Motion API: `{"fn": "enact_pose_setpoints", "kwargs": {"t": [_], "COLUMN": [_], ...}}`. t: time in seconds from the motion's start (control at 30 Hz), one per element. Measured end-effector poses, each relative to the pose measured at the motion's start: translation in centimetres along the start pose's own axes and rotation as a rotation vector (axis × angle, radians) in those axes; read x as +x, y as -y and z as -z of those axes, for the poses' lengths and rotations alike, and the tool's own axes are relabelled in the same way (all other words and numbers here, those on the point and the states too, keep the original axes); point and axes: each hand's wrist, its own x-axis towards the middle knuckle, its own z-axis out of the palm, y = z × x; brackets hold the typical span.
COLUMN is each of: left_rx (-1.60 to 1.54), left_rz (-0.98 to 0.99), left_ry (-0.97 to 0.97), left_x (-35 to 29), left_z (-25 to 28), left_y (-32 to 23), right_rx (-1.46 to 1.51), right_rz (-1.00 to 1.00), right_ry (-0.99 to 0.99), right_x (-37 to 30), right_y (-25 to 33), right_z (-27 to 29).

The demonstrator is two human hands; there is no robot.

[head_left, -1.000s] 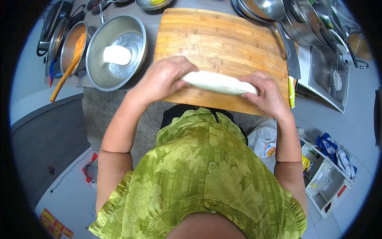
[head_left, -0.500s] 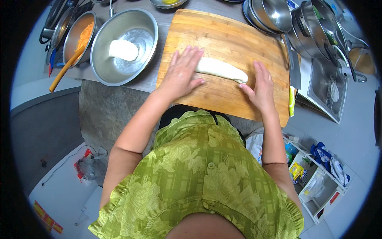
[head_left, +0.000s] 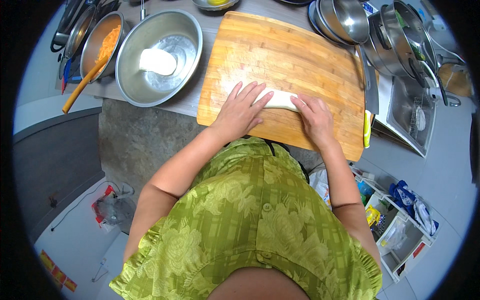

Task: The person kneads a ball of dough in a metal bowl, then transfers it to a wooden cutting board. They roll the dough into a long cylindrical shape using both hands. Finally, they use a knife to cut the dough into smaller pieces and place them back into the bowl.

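Note:
A white log of dough (head_left: 281,100) lies crosswise on the wooden cutting board (head_left: 295,55), near its front edge. My left hand (head_left: 243,109) rests flat over the dough's left end, fingers stretched out and slightly spread. Over the right end lies my right hand (head_left: 315,116), its fingers extended and pointing up and left. Both ends of the log are hidden beneath the hands; only its middle shows. Another lump of white dough (head_left: 157,61) sits in the large steel bowl (head_left: 131,82) left of the board.
Far left, a steel pot (head_left: 88,57) holds orange shreds and a wooden-handled utensil (head_left: 82,91). A large knife (head_left: 370,90) with a yellow-green handle lies along the board's right side. Nested steel bowls (head_left: 345,22) stand behind it. A sink (head_left: 411,112) is at the right.
My right hand has moved left from beside the dough onto its right end. My left hand has shifted right and nearer my body. The dough has come closer to the front edge.

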Motion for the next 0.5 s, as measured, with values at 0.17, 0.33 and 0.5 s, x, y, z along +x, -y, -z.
{"fn": "enact_pose_setpoints", "kwargs": {"t": [0.17,0.33,0.5], "left_rx": [-0.084,0.065,0.025], "left_rz": [0.068,0.055,0.004], "left_ry": [-0.132,-0.096,0.059], "left_x": [1.5,2.8,-0.1], "left_z": [0.1,-0.4,0.6], "left_y": [0.5,2.0,1.4], "right_rx": [0.055,-0.16,-0.038], "right_rz": [-0.104,-0.145,-0.115], "right_ry": [-0.021,0.024,0.155], "right_x": [1.3,4.3,0.7], "right_y": [1.6,2.8,4.1], "right_z": [1.1,-2.0,-2.8]}}
